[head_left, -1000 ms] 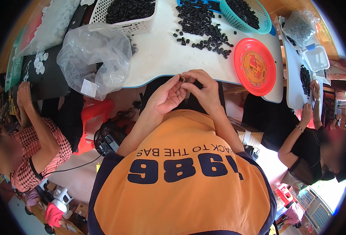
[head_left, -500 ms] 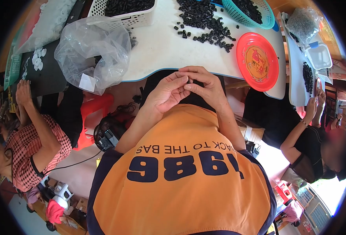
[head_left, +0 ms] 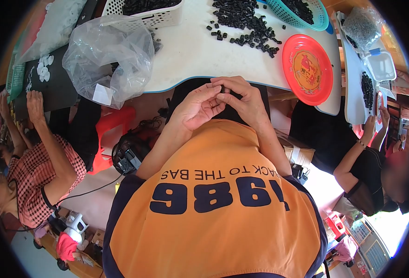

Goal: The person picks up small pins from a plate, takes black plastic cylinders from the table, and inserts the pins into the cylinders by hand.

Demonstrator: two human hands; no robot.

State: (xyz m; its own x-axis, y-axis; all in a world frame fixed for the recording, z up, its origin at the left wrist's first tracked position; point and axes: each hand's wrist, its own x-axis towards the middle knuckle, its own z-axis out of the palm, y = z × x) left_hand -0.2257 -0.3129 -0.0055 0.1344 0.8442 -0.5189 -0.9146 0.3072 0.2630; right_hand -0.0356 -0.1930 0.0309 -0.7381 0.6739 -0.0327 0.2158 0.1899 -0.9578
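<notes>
My left hand (head_left: 199, 105) and my right hand (head_left: 242, 98) meet at the fingertips just in front of the table edge, above my lap. Pinched between them is a small black part (head_left: 222, 90), mostly covered by the fingers. The left palm is partly turned up, with a ring on one finger. Beyond the hands, a heap of small black parts (head_left: 241, 25) lies loose on the white table (head_left: 186, 65). To the right of that heap sits a red plate (head_left: 307, 69) with a gold pattern and no parts on it.
A white basket (head_left: 160, 17) and a teal basket (head_left: 322, 16) hold more black parts. A clear plastic bag (head_left: 109, 55) hangs over the table's left edge. One co-worker (head_left: 51, 171) sits at left, another (head_left: 364, 171) at right. A red stool (head_left: 109, 134) stands on the floor.
My hands stay together at the fingertips, with slight finger movement around the black part. The left co-worker's hands have moved apart. The whole view has shifted slightly.
</notes>
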